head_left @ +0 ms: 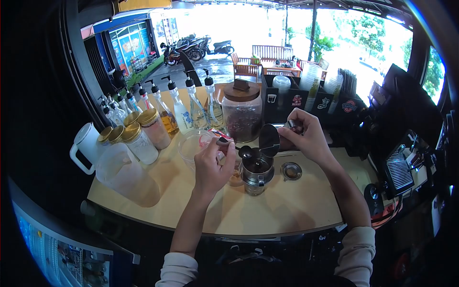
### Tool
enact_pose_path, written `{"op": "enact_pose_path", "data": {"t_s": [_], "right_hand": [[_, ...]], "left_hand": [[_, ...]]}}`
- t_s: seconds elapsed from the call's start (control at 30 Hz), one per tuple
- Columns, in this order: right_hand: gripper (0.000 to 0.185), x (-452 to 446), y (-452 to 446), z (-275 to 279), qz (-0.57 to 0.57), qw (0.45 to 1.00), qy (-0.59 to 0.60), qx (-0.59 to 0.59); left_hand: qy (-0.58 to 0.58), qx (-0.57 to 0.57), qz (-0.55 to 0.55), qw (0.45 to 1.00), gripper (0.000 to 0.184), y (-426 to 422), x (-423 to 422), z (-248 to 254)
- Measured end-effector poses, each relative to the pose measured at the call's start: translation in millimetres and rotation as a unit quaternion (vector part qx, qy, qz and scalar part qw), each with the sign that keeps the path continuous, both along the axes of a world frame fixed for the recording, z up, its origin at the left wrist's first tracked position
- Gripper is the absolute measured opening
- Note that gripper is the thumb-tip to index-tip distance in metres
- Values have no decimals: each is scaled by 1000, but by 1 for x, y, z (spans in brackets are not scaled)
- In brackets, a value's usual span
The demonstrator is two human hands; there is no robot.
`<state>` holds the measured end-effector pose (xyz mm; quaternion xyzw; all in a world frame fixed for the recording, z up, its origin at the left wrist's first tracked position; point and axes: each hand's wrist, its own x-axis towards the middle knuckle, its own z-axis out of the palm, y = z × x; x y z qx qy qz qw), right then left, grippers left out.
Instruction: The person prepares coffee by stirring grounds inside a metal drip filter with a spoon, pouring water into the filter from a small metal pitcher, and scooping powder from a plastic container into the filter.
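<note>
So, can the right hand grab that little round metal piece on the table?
Probably not yet: the right hand holds a dark container. Otherwise, the way down to the little round metal piece looks free.

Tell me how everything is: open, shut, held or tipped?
Left grip: closed on spoon
Right grip: closed on container
Container: tilted
Metal pot: open, upright
Big jar: lid on
Gold-topped jars: shut
Pump bottles: upright
White jug: upright
Clear cups: stacked
Motorbikes: parked

The head view looks forward and down, close over the counter [306, 205].
</note>
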<state>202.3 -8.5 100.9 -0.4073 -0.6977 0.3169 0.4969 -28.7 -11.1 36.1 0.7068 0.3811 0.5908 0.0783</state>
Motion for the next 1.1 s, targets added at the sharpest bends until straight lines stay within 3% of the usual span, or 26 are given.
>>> {"op": "enact_pose_path", "data": {"t_s": [0.53, 1.1], "right_hand": [[21, 3, 4, 1, -24, 999, -22, 17], [19, -7, 1, 4, 26, 999, 32, -9]], "left_hand": [[-6, 8, -9, 1000, 9, -2, 2, 2], [9, -2, -20, 1000, 9, 0, 11, 0]]}}
